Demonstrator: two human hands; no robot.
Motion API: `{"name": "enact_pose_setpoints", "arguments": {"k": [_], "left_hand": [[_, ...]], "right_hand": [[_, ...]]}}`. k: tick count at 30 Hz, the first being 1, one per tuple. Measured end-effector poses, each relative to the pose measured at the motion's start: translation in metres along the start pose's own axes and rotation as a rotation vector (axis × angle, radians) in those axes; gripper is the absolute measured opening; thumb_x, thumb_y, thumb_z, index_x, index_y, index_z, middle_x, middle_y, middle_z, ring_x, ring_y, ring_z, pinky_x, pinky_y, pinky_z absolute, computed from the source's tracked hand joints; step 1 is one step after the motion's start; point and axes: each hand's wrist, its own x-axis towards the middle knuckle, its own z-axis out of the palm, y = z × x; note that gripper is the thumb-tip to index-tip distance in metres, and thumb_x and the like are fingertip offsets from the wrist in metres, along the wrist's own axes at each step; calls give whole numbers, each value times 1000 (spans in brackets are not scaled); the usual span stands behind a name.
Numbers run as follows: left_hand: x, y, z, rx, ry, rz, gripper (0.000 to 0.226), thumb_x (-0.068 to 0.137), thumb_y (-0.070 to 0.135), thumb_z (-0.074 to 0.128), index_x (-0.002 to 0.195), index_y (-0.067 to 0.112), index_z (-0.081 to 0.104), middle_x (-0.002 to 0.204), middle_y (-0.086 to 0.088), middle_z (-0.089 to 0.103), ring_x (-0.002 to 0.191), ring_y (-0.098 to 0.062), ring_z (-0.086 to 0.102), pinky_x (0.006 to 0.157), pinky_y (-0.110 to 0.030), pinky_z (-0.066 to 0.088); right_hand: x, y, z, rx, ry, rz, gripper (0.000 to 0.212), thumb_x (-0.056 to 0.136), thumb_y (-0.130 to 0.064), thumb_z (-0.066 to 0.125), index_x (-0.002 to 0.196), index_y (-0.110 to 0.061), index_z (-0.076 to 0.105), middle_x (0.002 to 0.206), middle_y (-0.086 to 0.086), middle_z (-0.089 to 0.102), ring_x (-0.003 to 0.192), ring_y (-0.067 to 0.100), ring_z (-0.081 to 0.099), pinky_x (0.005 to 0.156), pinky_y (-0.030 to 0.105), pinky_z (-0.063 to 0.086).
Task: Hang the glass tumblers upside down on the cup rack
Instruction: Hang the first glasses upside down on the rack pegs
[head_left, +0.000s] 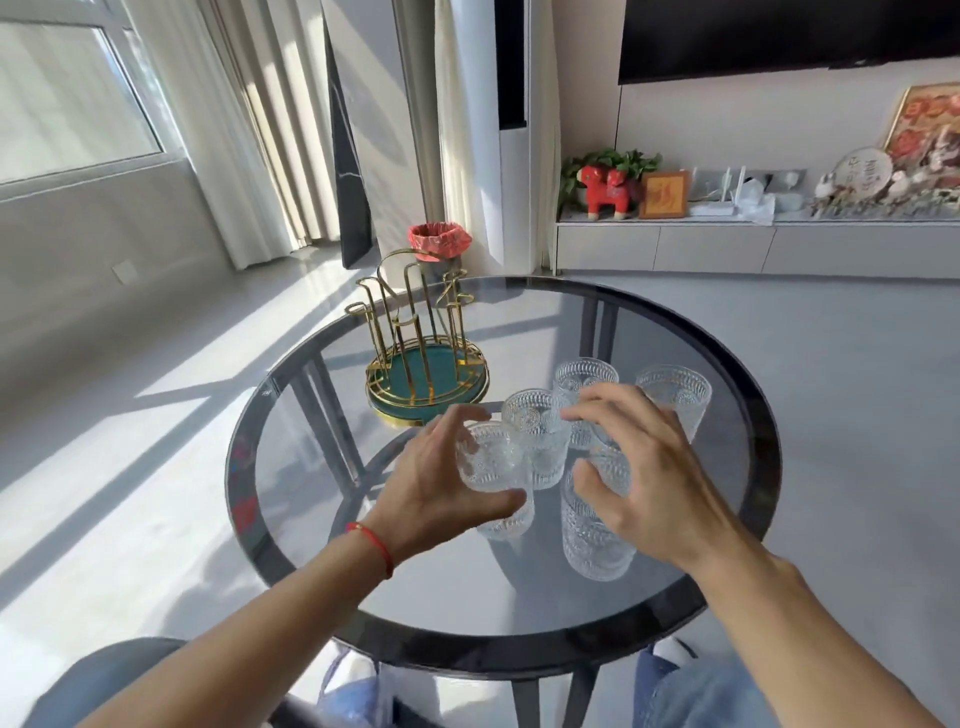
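The right hand (641, 467) hides part of the clustered tumblers (675, 400); its fingers curve over one, but a grip cannot be told. The left hand (441, 483) curls fingers and thumb round the near-left tumbler (491, 465). The cup rack (415, 358) stands far-left of the cluster on the glass table (519, 597).

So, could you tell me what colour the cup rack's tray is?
The tray is teal with gold trim; head view.

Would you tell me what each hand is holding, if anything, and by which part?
The left hand grips the leftmost tumbler by its side wall; the right hand grips the near-right tumbler likewise.
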Motion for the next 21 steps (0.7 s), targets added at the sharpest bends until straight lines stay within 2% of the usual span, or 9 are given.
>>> {"name": "enact_pose_setpoints", "arguments": {"k": [2,3,5,7,10,13,16,18,21], "left_hand": [[2,-5,-16,-148,77,-44,69,61,62,82,120,34,60,107,11,68,94,-7,65,82,-18,52],[5,-6,-23,-301,85,-108,65,61,61,82,118,36,62,109,8,70,97,-8,68,87,-20,54],[15,-6,-33,-757,-32,-257,62,67,51,82,122,29,64,119,-12,71,106,-22,71,94,-41,60],[28,-3,-36,-1112,-206,-352,68,78,43,73,135,9,58,134,-28,61,114,-34,66,97,-55,57],[43,1,-24,-1259,-318,-339,60,93,42,59,136,2,56,136,-27,62,118,-39,60,109,-61,43],[53,-8,-13,-1294,-294,-333,56,99,48,54,136,6,58,140,-28,59,122,-39,59,109,-62,44],[66,-32,-18,-1123,-169,-385,66,92,66,48,127,13,66,130,-26,65,110,-35,66,89,-49,60],[70,-59,-21,-632,-2,-312,66,89,67,44,114,10,68,116,-25,66,104,-36,63,90,-54,58],[70,-104,-14,198,144,-201,42,93,49,62,119,17,64,126,-11,56,117,-28,46,100,-46,47]], "right_hand": [[5,-2,3,52,20,-22,42,86,-32,58,123,-14,70,131,2,61,127,15,56,108,31,38],[8,-4,6,82,26,-39,41,88,-32,59,124,-15,69,132,0,60,128,13,55,109,28,40],[13,-12,14,170,9,-49,47,93,-37,61,135,-18,61,139,-3,55,130,10,53,107,21,41],[18,-21,24,268,-42,10,63,94,-49,61,150,-25,45,149,-9,45,134,6,49,104,14,40],[33,-30,35,322,-54,123,72,94,-59,59,155,-32,32,153,-16,41,138,-13,37,102,2,29],[53,-33,37,288,17,207,64,92,-60,59,145,-26,45,140,-13,55,123,-15,48,92,0,32],[76,-28,37,247,32,273,57,90,-63,60,135,-30,51,111,-24,60,87,-17,55,80,7,38],[96,-19,35,248,57,336,43,91,-56,69,127,-36,56,101,-24,61,74,-11,50,73,20,41],[127,-3,30,294,110,455,40,84,-50,77,119,-44,60,113,-21,65,90,7,63,83,40,52]]}}
